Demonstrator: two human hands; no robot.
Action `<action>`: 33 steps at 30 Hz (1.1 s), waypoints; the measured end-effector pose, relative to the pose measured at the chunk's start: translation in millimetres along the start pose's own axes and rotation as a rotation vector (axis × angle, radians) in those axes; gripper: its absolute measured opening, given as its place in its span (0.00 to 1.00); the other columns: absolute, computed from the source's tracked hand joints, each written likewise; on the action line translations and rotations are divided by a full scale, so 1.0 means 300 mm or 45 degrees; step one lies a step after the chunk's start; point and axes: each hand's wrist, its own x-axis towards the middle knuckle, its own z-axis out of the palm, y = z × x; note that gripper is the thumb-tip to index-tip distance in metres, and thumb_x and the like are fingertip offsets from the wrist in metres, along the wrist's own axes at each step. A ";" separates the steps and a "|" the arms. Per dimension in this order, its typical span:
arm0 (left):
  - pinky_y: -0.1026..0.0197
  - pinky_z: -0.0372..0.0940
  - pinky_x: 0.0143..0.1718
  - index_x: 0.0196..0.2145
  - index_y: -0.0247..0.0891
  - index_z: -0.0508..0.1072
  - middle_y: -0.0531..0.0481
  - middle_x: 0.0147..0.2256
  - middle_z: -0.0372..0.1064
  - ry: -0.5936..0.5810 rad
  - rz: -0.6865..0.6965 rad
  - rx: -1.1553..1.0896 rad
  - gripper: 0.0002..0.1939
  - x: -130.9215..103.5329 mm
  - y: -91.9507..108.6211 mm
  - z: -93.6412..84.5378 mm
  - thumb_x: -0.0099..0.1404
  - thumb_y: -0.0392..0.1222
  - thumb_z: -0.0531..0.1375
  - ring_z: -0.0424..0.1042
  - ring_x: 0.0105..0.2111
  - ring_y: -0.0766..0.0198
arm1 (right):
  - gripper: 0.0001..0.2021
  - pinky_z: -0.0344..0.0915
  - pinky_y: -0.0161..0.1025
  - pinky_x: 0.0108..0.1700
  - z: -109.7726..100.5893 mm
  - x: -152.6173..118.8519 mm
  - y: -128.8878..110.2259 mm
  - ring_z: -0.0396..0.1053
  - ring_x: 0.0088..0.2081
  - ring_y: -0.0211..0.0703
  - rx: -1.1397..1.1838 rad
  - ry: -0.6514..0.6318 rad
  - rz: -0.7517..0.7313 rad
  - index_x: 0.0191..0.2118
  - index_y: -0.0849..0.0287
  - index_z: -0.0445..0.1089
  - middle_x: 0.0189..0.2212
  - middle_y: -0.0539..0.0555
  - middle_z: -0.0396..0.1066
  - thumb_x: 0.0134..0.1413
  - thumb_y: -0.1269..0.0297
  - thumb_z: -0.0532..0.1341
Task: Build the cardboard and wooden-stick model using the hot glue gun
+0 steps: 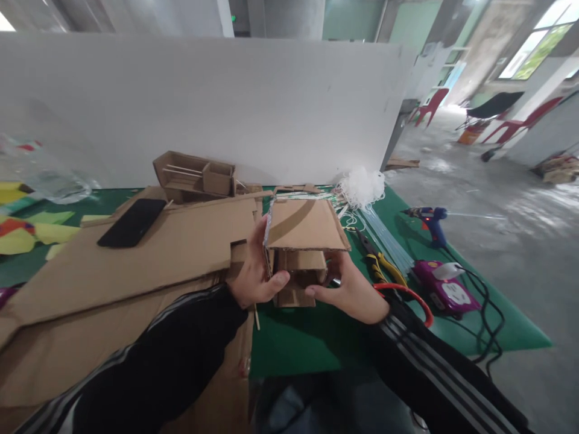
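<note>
Between my two hands is a small cardboard model (308, 224) with a flat square top panel and folded, box-like parts below it. My left hand (257, 271) grips its left side, thumb along the lower front edge. On the other side my right hand (350, 290) is closed around the lower right part, with its thumb at the front. The fingertips behind the model are hidden. To the right of my right hand lie pliers (377, 259) with yellow and black handles and a red curved handle (418, 296).
Large cardboard sheets (181, 253) cover the left, with a black phone (132, 223) on them. Behind stands another cardboard box model (196, 175). At right are a tangle of white strings (362, 188), clear glue sticks (384, 235), a blue glue gun (432, 223) and a purple power strip (446, 289).
</note>
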 end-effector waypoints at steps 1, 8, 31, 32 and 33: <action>0.26 0.50 0.65 0.71 0.44 0.37 0.34 0.70 0.44 0.001 -0.001 0.009 0.46 0.000 -0.001 0.000 0.66 0.57 0.58 0.48 0.68 0.32 | 0.37 0.70 0.41 0.39 -0.001 -0.002 -0.003 0.71 0.39 0.43 -0.001 -0.004 -0.010 0.59 0.53 0.54 0.47 0.54 0.67 0.47 0.55 0.72; 0.31 0.48 0.68 0.72 0.44 0.34 0.37 0.72 0.38 -0.006 -0.048 0.062 0.47 -0.010 -0.006 0.001 0.67 0.58 0.57 0.44 0.70 0.33 | 0.27 0.66 0.42 0.39 0.016 -0.014 -0.075 0.69 0.34 0.41 -0.240 0.085 -0.046 0.59 0.55 0.55 0.40 0.51 0.70 0.57 0.60 0.63; 0.32 0.51 0.68 0.72 0.46 0.31 0.37 0.72 0.38 -0.025 -0.054 0.060 0.52 -0.016 -0.018 -0.001 0.64 0.68 0.56 0.46 0.70 0.35 | 0.26 0.60 0.38 0.32 0.078 -0.040 -0.075 0.64 0.28 0.39 -0.239 0.186 0.052 0.58 0.56 0.53 0.32 0.46 0.66 0.54 0.69 0.57; 0.33 0.51 0.68 0.72 0.46 0.31 0.37 0.72 0.38 -0.025 -0.055 0.066 0.51 -0.014 -0.015 -0.002 0.64 0.67 0.55 0.46 0.70 0.35 | 0.25 0.60 0.38 0.32 0.078 -0.039 -0.074 0.63 0.27 0.39 -0.232 0.184 0.052 0.58 0.55 0.53 0.32 0.46 0.65 0.54 0.68 0.57; 0.34 0.51 0.68 0.72 0.46 0.31 0.37 0.72 0.38 -0.029 -0.059 0.072 0.51 -0.012 -0.012 -0.003 0.65 0.67 0.55 0.46 0.70 0.35 | 0.25 0.60 0.38 0.31 0.079 -0.038 -0.073 0.62 0.26 0.38 -0.222 0.183 0.051 0.58 0.55 0.53 0.31 0.45 0.64 0.54 0.68 0.57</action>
